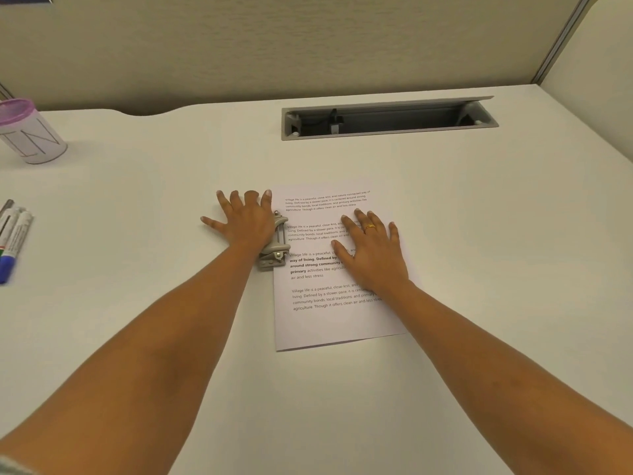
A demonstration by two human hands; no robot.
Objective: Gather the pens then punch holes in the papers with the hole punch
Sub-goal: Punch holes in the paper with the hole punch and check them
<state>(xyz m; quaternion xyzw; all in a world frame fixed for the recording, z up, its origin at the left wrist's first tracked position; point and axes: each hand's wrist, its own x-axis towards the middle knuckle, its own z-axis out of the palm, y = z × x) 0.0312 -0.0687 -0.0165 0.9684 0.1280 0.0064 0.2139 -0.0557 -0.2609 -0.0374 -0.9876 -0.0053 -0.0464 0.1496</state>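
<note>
Pressing grey hole punch (274, 243) with flat left hand (247, 219); right hand (371, 250) (fingers spread) flat on printed papers (329, 320).

The sheet (329, 323) lay at the desk's (137, 337) middle, the hole punch (275, 248) on its left edge under our left hand (246, 224), our right hand (373, 255) on the sheet. At the desk's left edge lay markers (15, 234), a cup (34, 138) behind them, a cable slot (387, 120) by the far edge.

Light: soft, warm, even, from overhead.
Shadows: a thin dark line under the near edge of the paper (325, 327); the cable slot (387, 120) beyond the paper is dark inside.
Focus: the paper's print is sharp; the pens (15, 234) far left of it are softer.
Distortion: the back edge of the desk (171, 159) beyond the paper bows.
</note>
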